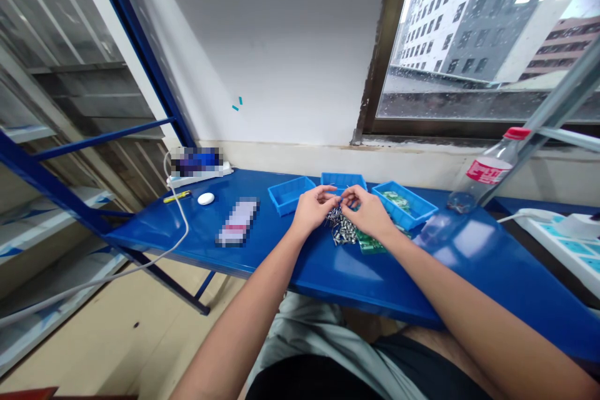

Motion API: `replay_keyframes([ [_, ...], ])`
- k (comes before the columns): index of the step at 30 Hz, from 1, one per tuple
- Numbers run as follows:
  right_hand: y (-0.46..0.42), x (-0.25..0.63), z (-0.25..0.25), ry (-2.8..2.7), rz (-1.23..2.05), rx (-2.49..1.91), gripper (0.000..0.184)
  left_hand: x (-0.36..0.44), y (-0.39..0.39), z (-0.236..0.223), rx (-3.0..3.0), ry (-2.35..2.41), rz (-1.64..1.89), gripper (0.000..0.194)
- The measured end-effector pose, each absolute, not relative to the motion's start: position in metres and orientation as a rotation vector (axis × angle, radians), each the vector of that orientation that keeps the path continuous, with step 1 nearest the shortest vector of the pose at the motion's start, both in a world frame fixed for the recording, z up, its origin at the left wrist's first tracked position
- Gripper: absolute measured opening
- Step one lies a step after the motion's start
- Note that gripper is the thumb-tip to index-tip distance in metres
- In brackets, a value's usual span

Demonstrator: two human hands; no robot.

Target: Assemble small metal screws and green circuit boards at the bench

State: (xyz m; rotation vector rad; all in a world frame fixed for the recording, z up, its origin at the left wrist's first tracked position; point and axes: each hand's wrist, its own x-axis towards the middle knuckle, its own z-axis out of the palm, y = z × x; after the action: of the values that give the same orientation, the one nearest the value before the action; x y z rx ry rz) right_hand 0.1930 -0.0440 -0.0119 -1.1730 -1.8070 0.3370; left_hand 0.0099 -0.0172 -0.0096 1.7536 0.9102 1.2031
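Between front and back edges of the table (262, 247), our left hand (313, 207) and right hand (369, 212) pinch a tiny, unidentifiable piece (340, 200); green boards (396, 200) sit in the rightmost tray (420, 217), while heaped metal parts (345, 231) and loose boards (371, 245) seem left.

Small silvery metal parts (344, 231) heaped loosely; green boards (370, 244) just beside.

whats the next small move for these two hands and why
Probably hold the left hand steady and ease the right hand slightly aside to check the grip. The fingertips come together over the loose metal parts, beside green boards, and anything between them is too small or hidden to tell.
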Motion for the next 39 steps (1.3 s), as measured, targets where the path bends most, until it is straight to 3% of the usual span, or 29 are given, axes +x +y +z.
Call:
replay_keyframes([
  [4,-0.048,0.191,-0.009,-1.815,0.310,-1.172,0.037,0.010,-0.023,-0.004,1.800,0.931,1.203,0.039],
  [9,-0.049,0.193,-0.004,-1.782,0.236,-1.176,0.018,0.010,-0.029,0.000,1.805,0.893,1.064,0.045],
  [12,-0.047,0.195,-0.004,-1.798,0.213,-1.186,0.010,0.011,-0.026,-0.004,1.800,0.848,1.097,0.039],
  [17,-0.042,0.197,-0.009,-1.843,0.303,-1.142,0.016,0.010,-0.019,-0.010,1.774,0.895,1.185,0.033],
  [24,-0.044,0.197,-0.007,-1.752,0.443,-1.232,0.019,0.011,-0.023,-0.005,1.911,1.012,1.172,0.056],
  [33,-0.043,0.200,-0.004,-1.653,0.567,-1.232,0.020,0.013,-0.024,-0.004,1.918,0.922,1.250,0.052],
  [39,-0.045,0.198,-0.008,-1.813,0.439,-1.202,0.024,0.012,-0.014,-0.008,1.657,0.813,1.332,0.054],
])
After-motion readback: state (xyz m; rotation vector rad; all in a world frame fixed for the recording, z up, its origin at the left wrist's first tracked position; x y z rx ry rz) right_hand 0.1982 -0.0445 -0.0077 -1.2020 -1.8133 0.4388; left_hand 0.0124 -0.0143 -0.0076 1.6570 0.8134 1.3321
